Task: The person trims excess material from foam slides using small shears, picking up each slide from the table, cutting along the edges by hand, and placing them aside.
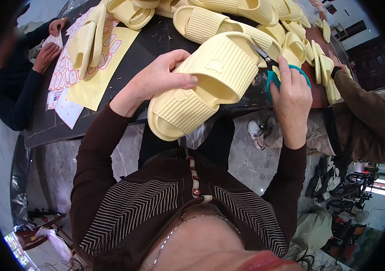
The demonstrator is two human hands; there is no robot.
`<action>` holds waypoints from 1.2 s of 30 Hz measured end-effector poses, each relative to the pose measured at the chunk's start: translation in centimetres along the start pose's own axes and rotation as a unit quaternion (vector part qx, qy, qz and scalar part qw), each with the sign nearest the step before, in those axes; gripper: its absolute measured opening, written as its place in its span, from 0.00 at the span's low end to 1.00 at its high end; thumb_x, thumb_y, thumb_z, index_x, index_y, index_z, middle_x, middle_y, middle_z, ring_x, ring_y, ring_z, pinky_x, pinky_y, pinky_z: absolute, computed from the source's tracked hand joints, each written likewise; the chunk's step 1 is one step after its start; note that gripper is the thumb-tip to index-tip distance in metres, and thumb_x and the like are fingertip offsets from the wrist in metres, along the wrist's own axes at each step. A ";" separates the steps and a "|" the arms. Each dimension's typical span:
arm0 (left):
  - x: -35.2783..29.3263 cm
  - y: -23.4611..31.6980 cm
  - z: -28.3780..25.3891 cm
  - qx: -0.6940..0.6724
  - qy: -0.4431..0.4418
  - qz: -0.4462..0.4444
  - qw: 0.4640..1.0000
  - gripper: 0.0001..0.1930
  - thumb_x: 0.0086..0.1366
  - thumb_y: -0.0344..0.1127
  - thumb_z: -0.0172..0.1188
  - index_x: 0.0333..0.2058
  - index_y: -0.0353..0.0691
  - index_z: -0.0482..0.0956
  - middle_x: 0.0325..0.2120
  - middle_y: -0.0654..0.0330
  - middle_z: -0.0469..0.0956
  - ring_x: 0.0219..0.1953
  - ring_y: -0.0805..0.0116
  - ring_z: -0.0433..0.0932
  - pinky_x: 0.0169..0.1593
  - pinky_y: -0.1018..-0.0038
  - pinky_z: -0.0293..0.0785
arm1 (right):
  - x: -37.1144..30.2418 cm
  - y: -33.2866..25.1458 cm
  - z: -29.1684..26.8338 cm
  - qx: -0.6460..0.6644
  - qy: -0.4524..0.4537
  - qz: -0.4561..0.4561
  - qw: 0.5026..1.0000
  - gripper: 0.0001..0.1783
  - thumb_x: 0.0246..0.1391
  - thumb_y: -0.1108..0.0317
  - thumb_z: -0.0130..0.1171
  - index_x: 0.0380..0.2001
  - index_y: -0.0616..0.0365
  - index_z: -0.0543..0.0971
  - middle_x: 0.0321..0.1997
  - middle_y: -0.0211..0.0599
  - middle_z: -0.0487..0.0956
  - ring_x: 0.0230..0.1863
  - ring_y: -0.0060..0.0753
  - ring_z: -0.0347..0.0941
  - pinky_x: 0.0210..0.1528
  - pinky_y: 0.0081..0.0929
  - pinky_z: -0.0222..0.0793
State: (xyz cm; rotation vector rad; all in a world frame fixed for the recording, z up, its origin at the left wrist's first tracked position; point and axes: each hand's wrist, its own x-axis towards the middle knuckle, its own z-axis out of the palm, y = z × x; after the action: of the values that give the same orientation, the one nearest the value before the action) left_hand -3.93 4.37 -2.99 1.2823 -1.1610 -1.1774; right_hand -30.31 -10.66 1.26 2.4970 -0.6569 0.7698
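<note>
My left hand (152, 79) grips a pair of pale yellow ribbed slippers (222, 58), tilted above the table's near edge, its thumb across the straps. One slipper overlaps the other, and each strap has a small raised emblem. In my right hand (292, 101) is a pair of scissors (271, 83) with teal handles, fingers wrapped round them. The blades reach to the edge of the upper slipper, near its strap. Whether they are cutting there I cannot tell.
Many more yellow slippers (201, 23) are heaped on the dark table (43, 133). Sticker sheets (59, 72) and a yellow sheet (104, 74) lie at the left, a slipper pair (86, 45) on them. A person's hands (48, 54) work at far left; another person's sleeve (364, 101) reaches in from the right.
</note>
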 end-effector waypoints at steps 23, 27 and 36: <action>-0.3 0.2 0.1 0.030 0.002 0.043 0.999 0.23 0.55 0.42 0.66 0.42 0.28 0.73 0.31 0.59 0.78 0.33 0.79 0.77 0.37 0.82 0.73 | -0.3 0.4 0.0 -0.015 -0.043 -0.028 0.999 0.33 0.43 0.72 0.65 0.57 0.51 0.71 0.36 0.36 0.76 0.35 0.38 0.75 0.36 0.33 0.72; -0.3 0.2 0.1 0.033 0.008 0.044 0.998 0.24 0.55 0.42 0.66 0.42 0.28 0.73 0.30 0.59 0.78 0.33 0.78 0.77 0.37 0.82 0.72 | -0.4 0.4 0.5 0.006 -0.028 -0.023 0.999 0.32 0.43 0.72 0.65 0.56 0.50 0.72 0.34 0.36 0.75 0.33 0.37 0.75 0.35 0.32 0.73; 0.1 -0.3 -0.4 0.014 -0.008 0.032 0.999 0.27 0.56 0.44 0.65 0.46 0.28 0.72 0.35 0.58 0.77 0.36 0.76 0.77 0.41 0.79 0.73 | -1.8 0.7 2.3 0.167 0.006 0.120 0.979 0.27 0.44 0.73 0.63 0.52 0.53 0.74 0.36 0.44 0.79 0.36 0.46 0.78 0.37 0.36 0.74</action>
State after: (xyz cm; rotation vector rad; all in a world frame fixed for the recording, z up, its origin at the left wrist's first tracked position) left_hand -3.53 4.28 -3.26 1.2498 -1.2264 -1.1293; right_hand -31.08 -11.96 -1.36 2.7400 -0.9024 1.0586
